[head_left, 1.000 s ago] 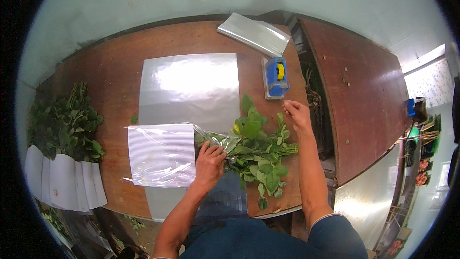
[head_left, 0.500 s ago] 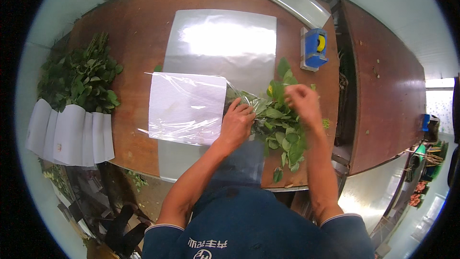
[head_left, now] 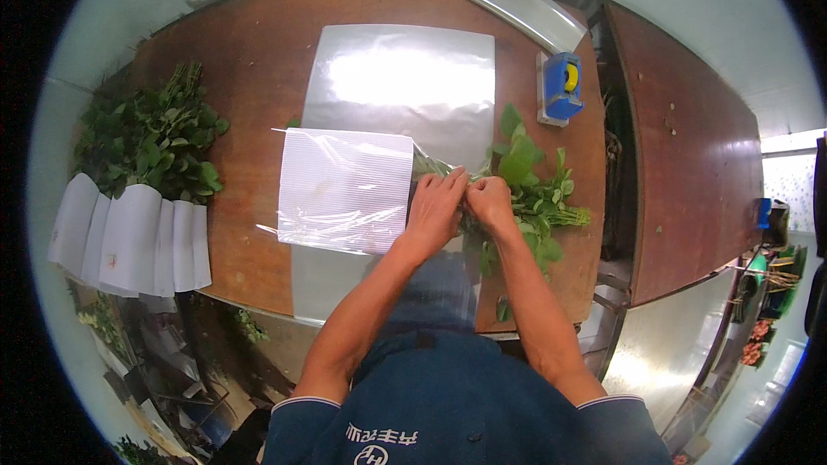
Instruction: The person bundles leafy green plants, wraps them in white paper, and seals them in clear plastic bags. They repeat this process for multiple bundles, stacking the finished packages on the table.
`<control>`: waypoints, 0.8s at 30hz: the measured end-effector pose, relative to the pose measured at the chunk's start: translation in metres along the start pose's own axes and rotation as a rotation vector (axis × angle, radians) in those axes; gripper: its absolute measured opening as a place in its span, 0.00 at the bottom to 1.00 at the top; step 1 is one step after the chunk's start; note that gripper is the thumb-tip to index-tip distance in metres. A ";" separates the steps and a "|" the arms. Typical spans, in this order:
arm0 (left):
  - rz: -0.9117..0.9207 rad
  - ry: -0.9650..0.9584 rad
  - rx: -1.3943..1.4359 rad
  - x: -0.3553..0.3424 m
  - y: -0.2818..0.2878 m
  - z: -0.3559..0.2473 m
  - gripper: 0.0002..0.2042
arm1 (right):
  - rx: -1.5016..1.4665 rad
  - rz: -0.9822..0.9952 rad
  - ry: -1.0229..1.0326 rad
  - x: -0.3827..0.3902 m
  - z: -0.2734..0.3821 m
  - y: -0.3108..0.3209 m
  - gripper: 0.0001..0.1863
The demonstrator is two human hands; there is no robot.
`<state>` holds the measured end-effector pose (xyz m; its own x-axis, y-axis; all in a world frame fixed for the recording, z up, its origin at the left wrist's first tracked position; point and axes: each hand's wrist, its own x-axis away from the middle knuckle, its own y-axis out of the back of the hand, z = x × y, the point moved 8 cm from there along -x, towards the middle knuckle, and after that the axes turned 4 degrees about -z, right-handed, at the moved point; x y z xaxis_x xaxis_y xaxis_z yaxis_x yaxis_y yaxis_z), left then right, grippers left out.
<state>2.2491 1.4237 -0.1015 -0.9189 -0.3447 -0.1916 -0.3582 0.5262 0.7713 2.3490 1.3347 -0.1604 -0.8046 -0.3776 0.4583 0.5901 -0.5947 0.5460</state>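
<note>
Fingers of the left hand (head_left: 433, 211) are stretching over the plastic wrap (head_left: 431, 162); the thumb is hiding, so I cannot tell whether they are gripping or only pressing. On the right hand (head_left: 491, 200) they are curling closed just beside them, and I cannot tell what, if anything, they are pinching. Under both hands the leafy bunch (head_left: 521, 162) is lying sideways, its ribbed white cover (head_left: 345, 189) pointing left and its bare stem ends (head_left: 573, 217) pointing right. From where I am standing, doing this well is probably a matter of the left hand holding the wrap snug and flat while the right is working close beside it, both pressing lightly enough to be sparing the leaves.

Counting from big to small: two wooden tables are standing here, the main table (head_left: 245, 241) in the middle and a side table (head_left: 698, 155) at the right. One silvery sheet (head_left: 345, 95) is spreading beneath the bunch, reaching far and near. One pile of greenery (head_left: 155, 142) is resting at the left, several white papers (head_left: 129, 241) overlapping at its near end, too closely for a sure count. One folded film (head_left: 525, 10) is lying far right; nearer, one blue tape dispenser (head_left: 563, 90) is holding one yellow roll (head_left: 571, 78).
</note>
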 end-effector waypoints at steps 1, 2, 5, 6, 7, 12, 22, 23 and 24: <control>-0.045 -0.038 -0.015 -0.001 0.002 0.000 0.23 | -0.027 0.005 -0.011 0.004 0.002 0.001 0.16; 0.006 -0.009 -0.010 -0.003 -0.002 0.003 0.22 | -0.058 0.004 -0.023 0.006 0.004 0.004 0.16; 0.087 0.085 0.005 -0.003 -0.008 0.012 0.21 | -0.246 0.155 -0.081 0.015 -0.018 -0.009 0.14; 0.067 0.121 0.011 -0.001 -0.008 0.013 0.20 | -0.367 0.158 -0.110 0.020 -0.023 -0.011 0.13; 0.047 0.156 0.017 0.000 -0.007 0.015 0.19 | -0.488 0.159 -0.139 0.027 -0.027 -0.014 0.12; -0.003 0.198 0.024 0.003 -0.006 0.017 0.20 | -0.773 0.134 -0.344 0.072 -0.043 -0.024 0.11; 0.303 0.118 -0.038 -0.004 -0.008 0.005 0.24 | -0.579 0.034 -0.311 0.077 -0.089 -0.053 0.18; 0.313 0.071 -0.080 -0.006 -0.007 0.000 0.26 | -0.454 0.024 -0.263 0.077 -0.090 -0.053 0.19; 0.324 0.021 -0.116 -0.004 -0.010 -0.007 0.28 | -0.442 0.070 -0.217 0.079 -0.090 -0.055 0.19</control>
<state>2.2571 1.4145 -0.1046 -0.9779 -0.1907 0.0858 -0.0262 0.5192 0.8543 2.2469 1.2738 -0.2171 -0.7040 -0.2984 0.6445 0.5193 -0.8353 0.1805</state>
